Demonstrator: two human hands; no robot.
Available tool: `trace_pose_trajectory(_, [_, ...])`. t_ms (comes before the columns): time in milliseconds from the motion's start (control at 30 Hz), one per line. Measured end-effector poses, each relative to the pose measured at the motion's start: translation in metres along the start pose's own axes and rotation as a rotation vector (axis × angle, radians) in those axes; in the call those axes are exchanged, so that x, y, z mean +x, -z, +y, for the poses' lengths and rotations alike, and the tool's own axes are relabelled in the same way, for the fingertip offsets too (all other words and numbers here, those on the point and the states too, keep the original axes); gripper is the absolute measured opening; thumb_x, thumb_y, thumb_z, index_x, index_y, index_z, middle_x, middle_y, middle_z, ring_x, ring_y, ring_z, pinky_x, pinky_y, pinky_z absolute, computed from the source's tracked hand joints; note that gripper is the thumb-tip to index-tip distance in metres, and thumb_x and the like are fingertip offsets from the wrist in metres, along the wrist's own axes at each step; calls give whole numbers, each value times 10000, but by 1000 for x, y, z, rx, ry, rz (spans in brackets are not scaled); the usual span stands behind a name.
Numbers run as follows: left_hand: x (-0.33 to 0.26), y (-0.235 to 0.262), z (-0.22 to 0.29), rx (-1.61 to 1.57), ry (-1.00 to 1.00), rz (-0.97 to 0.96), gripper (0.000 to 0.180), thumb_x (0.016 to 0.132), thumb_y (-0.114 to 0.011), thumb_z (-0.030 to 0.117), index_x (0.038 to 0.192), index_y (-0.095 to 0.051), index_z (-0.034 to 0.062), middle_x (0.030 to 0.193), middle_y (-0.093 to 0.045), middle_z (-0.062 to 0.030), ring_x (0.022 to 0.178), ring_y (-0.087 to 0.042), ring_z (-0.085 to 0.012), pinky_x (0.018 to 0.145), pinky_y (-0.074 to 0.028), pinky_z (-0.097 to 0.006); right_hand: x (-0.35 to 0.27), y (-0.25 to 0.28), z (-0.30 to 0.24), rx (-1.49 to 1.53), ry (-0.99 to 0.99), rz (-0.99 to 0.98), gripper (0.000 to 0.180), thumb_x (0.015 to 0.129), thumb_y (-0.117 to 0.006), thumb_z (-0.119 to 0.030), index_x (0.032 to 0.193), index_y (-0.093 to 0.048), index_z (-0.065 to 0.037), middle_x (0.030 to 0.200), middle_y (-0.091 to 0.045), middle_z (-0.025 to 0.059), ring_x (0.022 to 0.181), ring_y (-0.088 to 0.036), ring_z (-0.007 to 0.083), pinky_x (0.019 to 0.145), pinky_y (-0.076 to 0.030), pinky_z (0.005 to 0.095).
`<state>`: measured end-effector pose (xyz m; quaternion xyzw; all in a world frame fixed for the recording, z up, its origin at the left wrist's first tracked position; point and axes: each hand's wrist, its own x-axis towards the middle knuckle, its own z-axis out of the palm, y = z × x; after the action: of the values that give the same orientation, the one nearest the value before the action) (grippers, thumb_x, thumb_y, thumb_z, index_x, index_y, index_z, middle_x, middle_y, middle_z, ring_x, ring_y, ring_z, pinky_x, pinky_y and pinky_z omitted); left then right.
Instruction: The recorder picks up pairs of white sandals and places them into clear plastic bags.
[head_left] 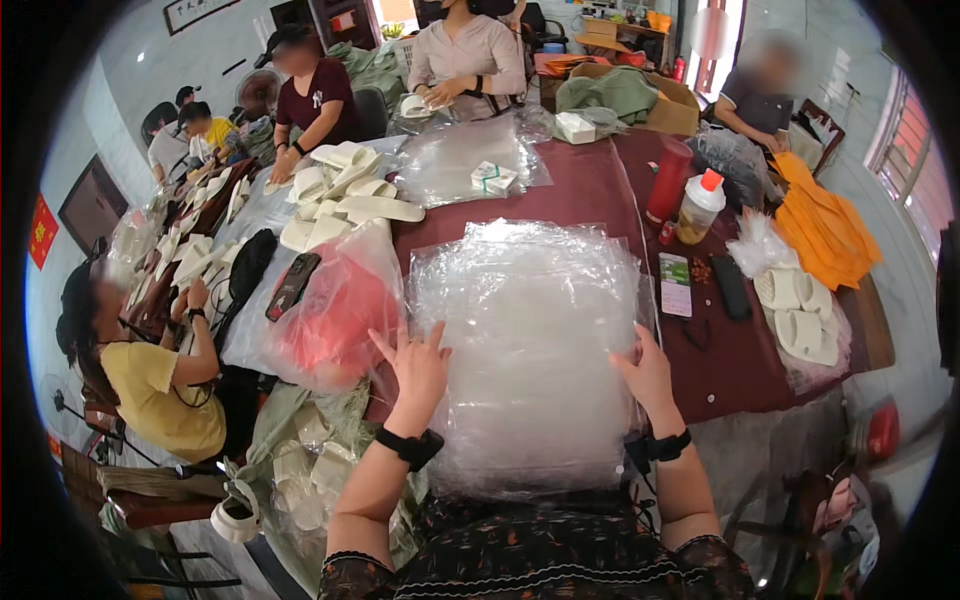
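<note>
Across the dark red tabletop (590, 190) a thick stack of clear plastic bags (525, 340) is laid, reaching down to the near edge. Just left of the stack a clear bag with red contents (335, 315) is seen, and white slippers (345, 190) are piled beyond it. At the stack's left edge the left hand (418, 365) is rested flat, fingers spread, nothing gripped. At its right edge the right hand (648, 370) is laid open against the plastic, likewise gripping nothing.
</note>
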<state>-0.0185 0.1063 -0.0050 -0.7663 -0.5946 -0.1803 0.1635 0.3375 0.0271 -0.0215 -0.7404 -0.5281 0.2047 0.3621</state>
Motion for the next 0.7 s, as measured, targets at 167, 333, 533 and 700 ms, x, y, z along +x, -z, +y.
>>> trace_pose_trajectory(167, [46,-24,10,-481,210,-454,567,893,-646,288,1427,-469,221,907,-705,-170,1152,-572,-383,1076,-340,-523,11,-16,-4,70,32,99,748,794,-734,-208,1422,-389,6,969,-618,161,792,-627,292,735,-508,390])
trace_pose_trajectory(333, [59,-44,-10,-794,436,-177,538,969,-548,307,1461,-401,148,1124,-645,-263,1167,-551,-426,1002,-423,-454,22,-37,-5,30,101,279,827,818,-711,-189,1487,-264,3,1050,-603,200,883,-627,348,792,-513,413])
trace_pose_trajectory(533, [35,23,24,-588,-250,-95,740,882,-624,534,1473,-402,147,1500,-367,-257,1379,-306,-499,1100,-295,-575,21,-33,-17,-233,341,369,785,800,-722,-185,1475,-337,-75,1359,-449,231,1254,-432,394,1045,-374,475])
trace_pose_trajectory(700, [13,-22,21,-271,-192,-530,861,781,-643,683,1501,-371,298,1601,-191,-199,1413,-189,-553,1062,-181,-739,18,-26,-58,-411,468,322,636,821,-709,-243,1385,-469,-71,1351,-478,203,1253,-437,385,1053,-356,504])
